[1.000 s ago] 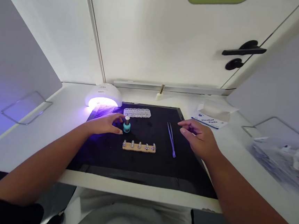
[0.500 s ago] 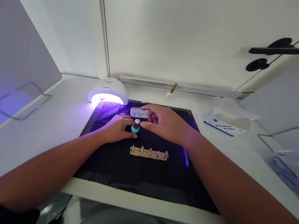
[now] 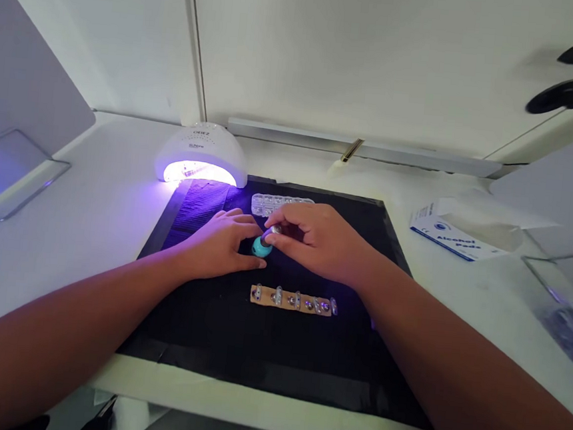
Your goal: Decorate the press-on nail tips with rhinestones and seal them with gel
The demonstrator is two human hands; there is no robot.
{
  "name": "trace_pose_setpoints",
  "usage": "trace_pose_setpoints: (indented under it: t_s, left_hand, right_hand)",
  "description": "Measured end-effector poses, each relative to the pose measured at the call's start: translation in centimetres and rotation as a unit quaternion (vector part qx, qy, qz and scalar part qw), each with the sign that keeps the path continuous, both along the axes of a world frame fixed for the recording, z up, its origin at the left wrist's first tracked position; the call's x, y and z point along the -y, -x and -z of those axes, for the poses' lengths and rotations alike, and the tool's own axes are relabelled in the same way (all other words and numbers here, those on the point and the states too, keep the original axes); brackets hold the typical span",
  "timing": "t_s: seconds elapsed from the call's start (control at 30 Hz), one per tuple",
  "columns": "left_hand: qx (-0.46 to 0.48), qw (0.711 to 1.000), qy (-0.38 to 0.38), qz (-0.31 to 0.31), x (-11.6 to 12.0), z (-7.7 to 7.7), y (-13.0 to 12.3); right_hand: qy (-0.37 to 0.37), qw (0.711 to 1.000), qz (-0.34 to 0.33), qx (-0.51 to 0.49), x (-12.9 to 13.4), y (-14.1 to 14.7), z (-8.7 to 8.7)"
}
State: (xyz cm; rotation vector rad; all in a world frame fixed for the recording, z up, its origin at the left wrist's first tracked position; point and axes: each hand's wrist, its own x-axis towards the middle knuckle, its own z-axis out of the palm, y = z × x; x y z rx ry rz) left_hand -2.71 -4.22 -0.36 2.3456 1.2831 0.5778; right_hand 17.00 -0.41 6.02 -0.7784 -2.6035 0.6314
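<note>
A turquoise nail polish bottle (image 3: pixel 261 247) stands on the black mat (image 3: pixel 236 334), tilted a little, with its silvery cap toward the right. My left hand (image 3: pixel 226 243) rests on the mat and steadies the bottle between thumb and fingers. The thumb and fingertips of my right hand (image 3: pixel 314 237) are closed on the cap. Nearer to me lies a tan strip (image 3: pixel 286 299) bearing several small clear nail tips with shiny decorations. Partly covered by my right hand, a clear compartment case (image 3: pixel 264 206) lies behind the bottle.
A white lamp (image 3: pixel 203 146) glows violet at the back left, with a small clear thing inside. Behind the mat, a brush with a gold ferrule (image 3: pixel 352 150) leans on a pale ledge. An open alcohol pads box (image 3: pixel 457 240) stands at the right. The table's front edge (image 3: pixel 250 402) is close.
My right hand has come down and left and closed on the bottle's cap, and the bottle now leans slightly. My left hand stays by the bottle. The view has shifted a little.
</note>
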Motion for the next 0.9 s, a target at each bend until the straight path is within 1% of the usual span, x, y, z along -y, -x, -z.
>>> trace_pose_setpoints:
  t_s: [0.17, 0.27, 0.57, 0.9]
  left_hand:
    - [-0.010, 1.000, 0.001, 0.000, 0.2, -0.4, 0.0]
    - [-0.014, 1.000, 0.001, -0.002, 0.3, -0.6, -0.1]
    - [-0.010, 1.000, 0.004, -0.005, 0.3, -0.5, -0.3]
    - [-0.003, 1.000, 0.017, -0.010, 0.3, -0.7, -0.3]
  right_hand:
    - [-0.037, 0.998, 0.005, -0.041, 0.2, -0.3, -0.6]
    - [-0.048, 0.997, 0.018, -0.052, 0.4, -0.4, -0.9]
    - [-0.036, 0.994, 0.084, -0.066, 1.1, -0.5, -2.0]
    - [-0.022, 0.991, 0.107, -0.081, 1.2, -1.0, -2.8]
